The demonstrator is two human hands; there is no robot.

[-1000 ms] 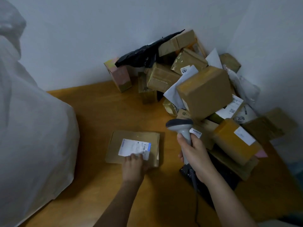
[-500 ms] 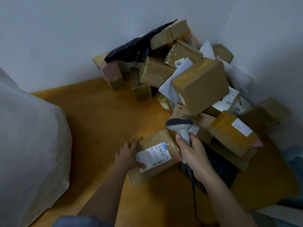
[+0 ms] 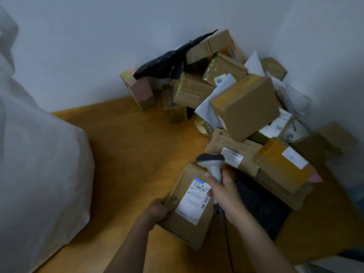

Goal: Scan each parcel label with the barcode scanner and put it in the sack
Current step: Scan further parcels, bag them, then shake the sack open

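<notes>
Left hand grips the parcel at its left edge, thumb on top, fingers curled underneath. Parcel sits tilted at centre of the counter, white label face up, barcodes showing.

Right hand clamped round the handle of the scanner; scanner head just past the parcel's far corner, at 12 o'clock from the label. Cable runs down from the handle towards 6 o'clock.

White sack bulks at 9 o'clock, well apart from the parcel.

Pile of boxes heaped in the corner at 1 to 2 o'clock, with a black bag lying across its top left. Dark mesh item at 3 o'clock, just beside the right hand.
</notes>
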